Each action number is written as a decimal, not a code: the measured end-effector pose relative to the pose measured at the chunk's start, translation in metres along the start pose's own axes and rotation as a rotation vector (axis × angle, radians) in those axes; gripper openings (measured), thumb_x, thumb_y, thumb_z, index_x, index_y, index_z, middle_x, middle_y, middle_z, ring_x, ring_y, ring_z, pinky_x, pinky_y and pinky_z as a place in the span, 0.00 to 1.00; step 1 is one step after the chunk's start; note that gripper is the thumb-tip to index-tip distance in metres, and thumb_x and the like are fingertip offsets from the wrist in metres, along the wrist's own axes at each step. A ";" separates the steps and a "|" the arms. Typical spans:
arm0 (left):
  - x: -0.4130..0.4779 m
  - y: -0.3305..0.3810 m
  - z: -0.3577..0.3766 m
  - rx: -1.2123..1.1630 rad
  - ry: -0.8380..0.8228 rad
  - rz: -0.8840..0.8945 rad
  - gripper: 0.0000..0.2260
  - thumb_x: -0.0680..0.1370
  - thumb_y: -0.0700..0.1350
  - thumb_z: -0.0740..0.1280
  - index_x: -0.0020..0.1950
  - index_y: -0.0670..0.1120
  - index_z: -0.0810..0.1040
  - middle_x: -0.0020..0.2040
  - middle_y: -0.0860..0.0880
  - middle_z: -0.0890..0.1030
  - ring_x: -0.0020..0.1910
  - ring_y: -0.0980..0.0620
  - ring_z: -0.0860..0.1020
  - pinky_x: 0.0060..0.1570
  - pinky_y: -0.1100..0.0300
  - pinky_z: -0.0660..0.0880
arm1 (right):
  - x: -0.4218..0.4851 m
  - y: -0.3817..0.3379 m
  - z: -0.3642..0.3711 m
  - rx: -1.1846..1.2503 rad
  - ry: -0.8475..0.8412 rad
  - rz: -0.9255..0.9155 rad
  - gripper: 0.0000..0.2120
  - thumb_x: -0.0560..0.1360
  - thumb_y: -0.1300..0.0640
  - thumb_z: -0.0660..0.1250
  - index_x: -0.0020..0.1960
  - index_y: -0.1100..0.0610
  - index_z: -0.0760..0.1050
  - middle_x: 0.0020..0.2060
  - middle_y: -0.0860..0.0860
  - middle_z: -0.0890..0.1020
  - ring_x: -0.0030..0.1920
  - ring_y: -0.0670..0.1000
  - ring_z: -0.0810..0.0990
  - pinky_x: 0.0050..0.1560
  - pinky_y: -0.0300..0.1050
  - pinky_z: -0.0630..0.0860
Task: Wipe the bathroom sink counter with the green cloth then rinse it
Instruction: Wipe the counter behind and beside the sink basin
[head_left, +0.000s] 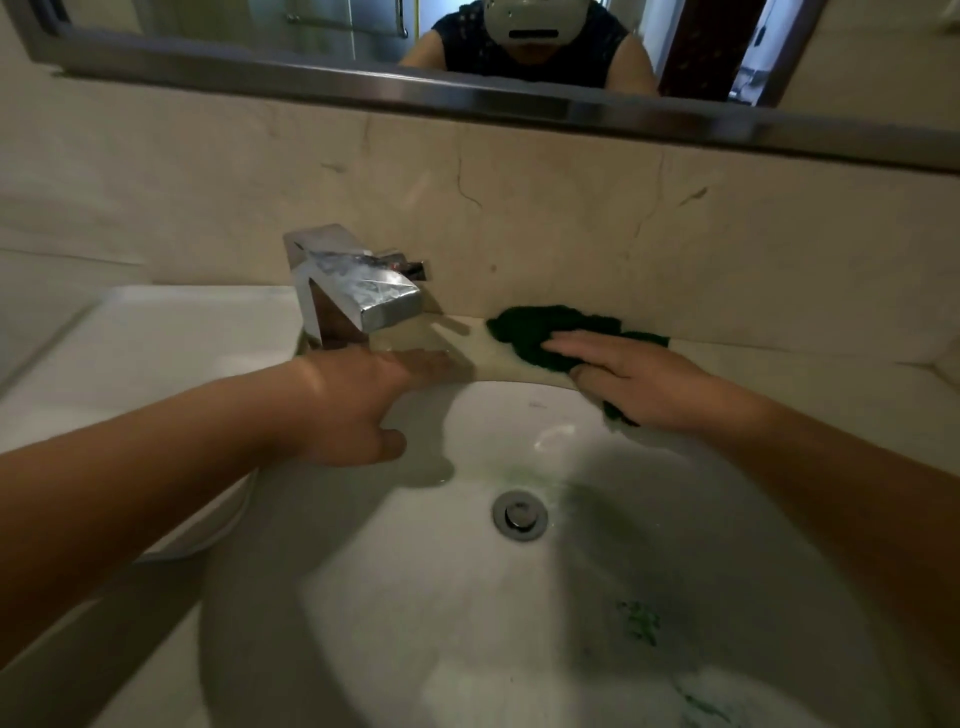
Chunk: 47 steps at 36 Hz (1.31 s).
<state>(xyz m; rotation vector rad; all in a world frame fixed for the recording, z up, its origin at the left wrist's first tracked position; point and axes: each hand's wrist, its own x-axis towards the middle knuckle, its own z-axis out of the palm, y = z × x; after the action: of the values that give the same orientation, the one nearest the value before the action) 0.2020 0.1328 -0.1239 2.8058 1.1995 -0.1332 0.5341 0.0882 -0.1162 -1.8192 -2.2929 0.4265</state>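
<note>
The dark green cloth (540, 327) lies on the beige counter (779, 374) behind the white sink basin (467, 597), to the right of the chrome tap (353, 291). My right hand (634, 379) presses flat on the cloth with fingers pointing left, and its thumb tucks a fold of cloth at the basin's rim. My left hand (358, 405) rests flat on the counter at the base of the tap, fingers stretched out, holding nothing. No water runs from the tap.
A marble backsplash (571, 218) rises behind the counter, with a metal-framed mirror (467, 98) above it. The drain (519, 514) sits mid-basin. Green flecks (641, 621) lie low in the basin. A white surface (171, 332) extends left of the tap.
</note>
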 end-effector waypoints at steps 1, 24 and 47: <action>0.000 0.000 0.000 -0.019 0.006 -0.020 0.43 0.69 0.62 0.63 0.83 0.62 0.52 0.72 0.47 0.78 0.63 0.45 0.81 0.63 0.48 0.79 | -0.001 -0.011 0.001 0.015 -0.010 -0.025 0.21 0.87 0.50 0.58 0.78 0.36 0.67 0.75 0.32 0.65 0.73 0.34 0.59 0.73 0.33 0.54; 0.004 0.005 -0.015 -0.043 -0.066 -0.088 0.41 0.77 0.52 0.70 0.84 0.59 0.50 0.66 0.45 0.81 0.56 0.43 0.82 0.57 0.48 0.81 | -0.016 0.032 0.011 -0.099 0.184 0.241 0.24 0.87 0.51 0.56 0.82 0.52 0.61 0.81 0.53 0.63 0.80 0.55 0.60 0.79 0.49 0.53; -0.051 -0.008 -0.012 -0.081 0.167 -0.005 0.25 0.76 0.44 0.68 0.74 0.55 0.75 0.64 0.52 0.80 0.59 0.49 0.80 0.59 0.56 0.78 | 0.081 -0.132 0.076 -0.074 0.132 -0.200 0.20 0.84 0.56 0.61 0.76 0.55 0.71 0.71 0.57 0.76 0.68 0.61 0.73 0.65 0.54 0.73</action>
<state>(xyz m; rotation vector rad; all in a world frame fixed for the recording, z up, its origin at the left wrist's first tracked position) 0.1614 0.1033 -0.1069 2.7893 1.2151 0.1490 0.3702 0.1308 -0.1464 -1.5764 -2.3952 0.1872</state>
